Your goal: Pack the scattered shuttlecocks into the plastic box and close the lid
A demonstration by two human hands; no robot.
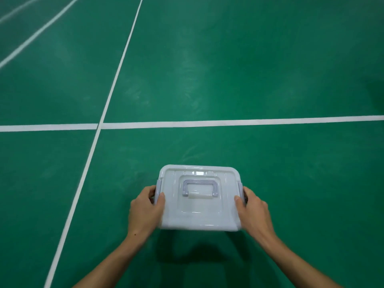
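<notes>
Both hands clasp a translucent white rectangular plastic box (198,213) resting on the green court floor (249,69), its lid on and a pale lilac carry handle (200,187) lying flat on top. Left hand (145,208) curls round the left side clip, thumb on the lid; right hand (254,209) does likewise on the right clip. White court lines (228,122) cross beyond the box.

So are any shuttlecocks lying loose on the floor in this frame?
No, the green floor shows only white court lines, and the lidded plastic box gripped by the left hand and right hand.
</notes>
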